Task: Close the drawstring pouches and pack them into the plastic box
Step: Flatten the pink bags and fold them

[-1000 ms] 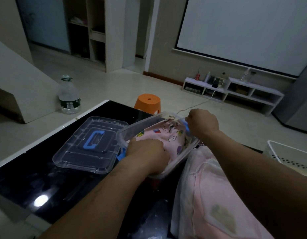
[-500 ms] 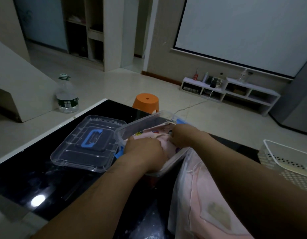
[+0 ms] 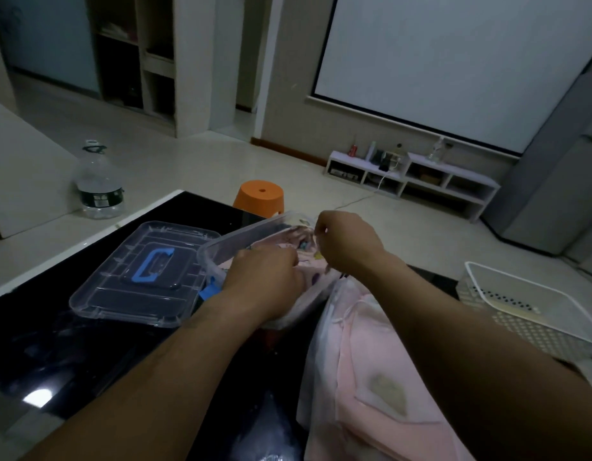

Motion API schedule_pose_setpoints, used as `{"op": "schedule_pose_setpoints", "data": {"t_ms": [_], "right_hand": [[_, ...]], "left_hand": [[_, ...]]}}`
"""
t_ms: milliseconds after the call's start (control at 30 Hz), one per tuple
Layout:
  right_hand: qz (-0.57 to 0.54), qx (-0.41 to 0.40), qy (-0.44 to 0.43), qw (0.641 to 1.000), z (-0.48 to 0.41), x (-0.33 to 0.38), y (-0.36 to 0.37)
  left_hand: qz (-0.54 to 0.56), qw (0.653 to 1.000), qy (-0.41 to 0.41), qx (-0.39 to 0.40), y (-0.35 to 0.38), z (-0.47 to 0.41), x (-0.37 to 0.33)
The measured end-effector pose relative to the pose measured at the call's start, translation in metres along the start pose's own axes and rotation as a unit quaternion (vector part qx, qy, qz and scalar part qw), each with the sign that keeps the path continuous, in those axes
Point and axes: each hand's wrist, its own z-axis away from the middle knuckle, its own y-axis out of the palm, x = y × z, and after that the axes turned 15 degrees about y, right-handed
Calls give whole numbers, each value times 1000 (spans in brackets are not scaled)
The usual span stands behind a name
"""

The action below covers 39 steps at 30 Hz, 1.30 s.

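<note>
A clear plastic box [image 3: 241, 237] stands on the black table [image 3: 71, 344], with a pink patterned drawstring pouch [image 3: 316, 277] inside it. My left hand [image 3: 264, 281] presses down on the pouch at the box's near side, fingers curled. At the box's far right end my right hand [image 3: 344, 242] is closed, pinching the pouch's gathered top. Much of the pouch is hidden under both hands. A second pink pouch [image 3: 371, 377] in a clear bag lies on the table under my right forearm.
The box's clear lid [image 3: 144, 274] with a blue handle lies flat just left of the box. A white perforated basket [image 3: 534, 311] sits at the table's right. Beyond the table on the floor are an orange stool [image 3: 259, 194] and a water bottle [image 3: 98, 184].
My right hand moved from the box's far right corner inward onto the pouch, then lifted back to the far end, now pinching the pouch's top. My left hand has stayed pressed on the pouch.
</note>
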Motion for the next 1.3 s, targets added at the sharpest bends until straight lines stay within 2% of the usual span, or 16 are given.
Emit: {"op": "schedule_pose_setpoints", "data": {"t_ms": [67,133,167,233,333,367,433,567,700,800,900,967,1033,1167,1300], "right_hand": [[-77,-25,21,996,23,-19,-8],[-160,-5,70,985,54,-49,-14],[-193,7,94,977,71,-70,-17],[-224,20,162,961,104,-115,-18],[-262,79,265,925,140,-171,0],[-274,106,301,907,154,-190,9],[-261,135,337,894,167,-215,28],[-250,179,362,880,176,-231,53],[-299,168,379,860,168,-236,66],[-339,206,399,827,166,-229,58],[-375,247,418,790,164,-226,54],[-405,248,411,778,160,-226,52],[-416,239,404,779,158,-228,50],[-381,262,403,790,163,-227,56],[-432,284,402,756,165,-221,60]], "left_hand": [[30,991,76,-101,2,3,-14],[86,981,126,-122,6,7,-35],[112,979,137,-99,11,11,-47],[130,982,135,0,29,17,-67],[97,979,99,151,62,26,-75],[92,974,88,185,73,28,-81],[93,968,62,225,87,27,-84],[118,963,0,242,107,16,-94],[245,944,-98,197,130,1,-95],[292,931,-144,165,143,-7,-92],[276,937,-134,165,147,-11,-89],[280,941,-113,153,148,-13,-89],[284,941,-108,145,149,-14,-86],[224,949,-104,195,154,-10,-82],[293,924,-149,195,150,-7,-86]]}}
